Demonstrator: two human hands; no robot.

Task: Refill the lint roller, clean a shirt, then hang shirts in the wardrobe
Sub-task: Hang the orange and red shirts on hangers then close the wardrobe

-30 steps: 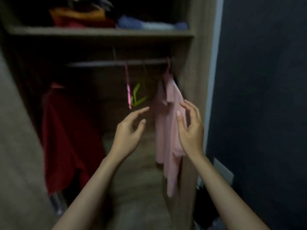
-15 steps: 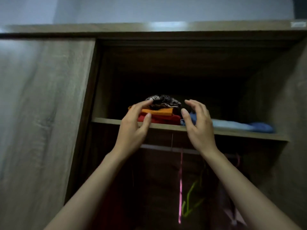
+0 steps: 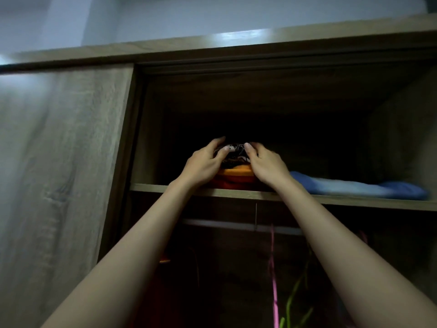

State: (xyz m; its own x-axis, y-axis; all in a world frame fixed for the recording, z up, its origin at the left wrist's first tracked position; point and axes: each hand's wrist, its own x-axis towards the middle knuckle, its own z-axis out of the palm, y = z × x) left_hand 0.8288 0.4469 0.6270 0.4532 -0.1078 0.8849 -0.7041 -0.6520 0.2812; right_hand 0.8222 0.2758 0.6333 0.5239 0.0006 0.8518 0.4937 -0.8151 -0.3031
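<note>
On the upper wardrobe shelf (image 3: 165,187) lies a stack of folded clothes: a black-and-white patterned garment (image 3: 234,150) on top, an orange one (image 3: 235,172) under it and a red one (image 3: 233,183) at the bottom. My left hand (image 3: 205,160) grips the patterned garment from its left side, fingers curled over its top. My right hand (image 3: 266,163) grips the same garment from its right side. Both arms reach up from below.
A folded blue garment (image 3: 354,185) lies on the shelf to the right. Below the shelf runs the hanging rail (image 3: 224,224), with a pink hanger (image 3: 273,275) and a green hanger (image 3: 296,301) on it. The wooden sliding door (image 3: 61,162) covers the left side.
The view swung up from the hanging pink shirt to the top shelf. Both hands rose, reached into the shelf and closed on the patterned garment.
</note>
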